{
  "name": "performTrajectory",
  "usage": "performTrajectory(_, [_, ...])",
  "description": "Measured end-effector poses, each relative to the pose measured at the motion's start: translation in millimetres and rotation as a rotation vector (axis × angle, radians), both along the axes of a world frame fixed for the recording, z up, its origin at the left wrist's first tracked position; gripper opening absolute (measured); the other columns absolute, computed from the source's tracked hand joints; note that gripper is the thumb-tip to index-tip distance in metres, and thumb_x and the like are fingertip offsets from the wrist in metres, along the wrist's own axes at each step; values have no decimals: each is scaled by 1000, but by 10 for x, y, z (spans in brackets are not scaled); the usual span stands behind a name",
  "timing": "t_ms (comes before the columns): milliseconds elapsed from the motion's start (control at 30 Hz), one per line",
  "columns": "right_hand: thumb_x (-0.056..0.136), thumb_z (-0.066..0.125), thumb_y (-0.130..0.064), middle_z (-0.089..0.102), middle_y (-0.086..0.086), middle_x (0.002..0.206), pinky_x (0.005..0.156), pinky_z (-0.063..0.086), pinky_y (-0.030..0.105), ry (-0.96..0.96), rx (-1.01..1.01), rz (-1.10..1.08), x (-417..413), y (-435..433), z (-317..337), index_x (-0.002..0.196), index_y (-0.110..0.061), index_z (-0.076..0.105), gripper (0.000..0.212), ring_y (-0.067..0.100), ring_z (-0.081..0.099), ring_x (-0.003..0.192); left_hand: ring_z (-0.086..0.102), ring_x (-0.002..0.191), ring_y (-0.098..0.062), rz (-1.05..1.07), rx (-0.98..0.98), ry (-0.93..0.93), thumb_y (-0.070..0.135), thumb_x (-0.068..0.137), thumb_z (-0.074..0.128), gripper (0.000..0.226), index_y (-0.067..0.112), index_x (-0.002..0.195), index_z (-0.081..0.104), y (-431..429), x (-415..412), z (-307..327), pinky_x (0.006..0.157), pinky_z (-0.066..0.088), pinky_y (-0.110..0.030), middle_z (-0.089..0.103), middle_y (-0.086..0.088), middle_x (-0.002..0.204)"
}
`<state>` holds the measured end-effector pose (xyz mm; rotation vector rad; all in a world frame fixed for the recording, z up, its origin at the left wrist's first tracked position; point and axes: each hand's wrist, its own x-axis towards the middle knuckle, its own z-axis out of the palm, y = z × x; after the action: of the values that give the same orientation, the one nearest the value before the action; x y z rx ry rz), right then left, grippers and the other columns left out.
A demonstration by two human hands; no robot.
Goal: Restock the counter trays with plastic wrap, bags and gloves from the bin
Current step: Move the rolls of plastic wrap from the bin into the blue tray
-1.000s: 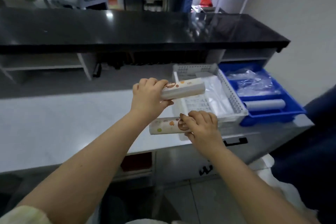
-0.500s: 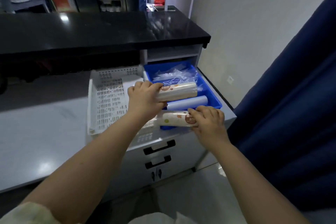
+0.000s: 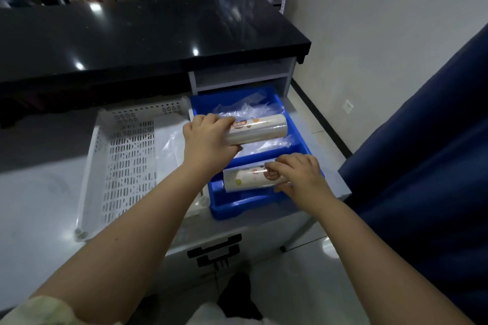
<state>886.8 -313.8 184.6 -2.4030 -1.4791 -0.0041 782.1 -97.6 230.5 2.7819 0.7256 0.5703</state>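
Over the blue tray on the tabletop, each hand's grip is clamped on a roll: left hand holds one roll above the bags, right hand lowers another roll into the near compartment; neither looks released yet, forearms reaching forward, palms down

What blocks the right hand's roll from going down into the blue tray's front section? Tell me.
Nothing visible. The right hand holds its roll over the front section of the blue tray, whose visible part is bare. The left hand holds its own roll over the back section.
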Motion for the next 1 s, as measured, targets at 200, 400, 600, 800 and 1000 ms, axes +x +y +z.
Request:
performTrajectory(200, [82, 68, -35, 47, -15, 130, 106, 23, 28, 175, -120, 90, 339, 80, -109, 132, -40, 44, 56, 6, 33, 120, 45, 108, -25, 23, -47, 21, 51, 72, 71, 61, 32, 128, 55, 177, 309, -230, 88, 31, -41, 58, 1, 116])
performTrajectory(400, [84, 63, -44, 48, -17, 128, 102, 24, 25, 226, -175, 192, 442, 157, -234, 134, -42, 40, 55, 6, 36, 118, 45, 106, -26, 33, -59, 44, 49, 71, 72, 61, 32, 127, 56, 195, 412, -419, 88, 30, -41, 59, 0, 114])
performTrajectory(600, [87, 60, -40, 53, -15, 119, 99, 41, 35, 267, -172, 305, 592, 251, -295, 122, -37, 54, 36, 8, 45, 108, 46, 107, -27, 87, -88, 32, 46, 70, 75, 62, 30, 127, 58, 101, 516, -410, 88, 27, -39, 60, 0, 113])
performTrajectory(800, [86, 62, -25, 61, 0, 121, 91, 44, 42, 143, -88, 588, 521, 589, -294, 120, -22, 61, 34, 22, 52, 106, 51, 104, -32, 219, -63, -44, 36, 63, 82, 60, 23, 119, 65, 58, 351, -285, 87, 32, -43, 64, -3, 109])
performTrajectory(1000, [90, 55, -28, 40, 7, 146, 99, 31, 45, -266, -308, 829, 186, 1211, -270, 138, -24, 44, 49, 32, 34, 127, 52, 104, -34, 357, -16, -41, 37, 65, 81, 60, 22, 121, 66, 92, 189, -212, 86, 30, -42, 65, -5, 109])
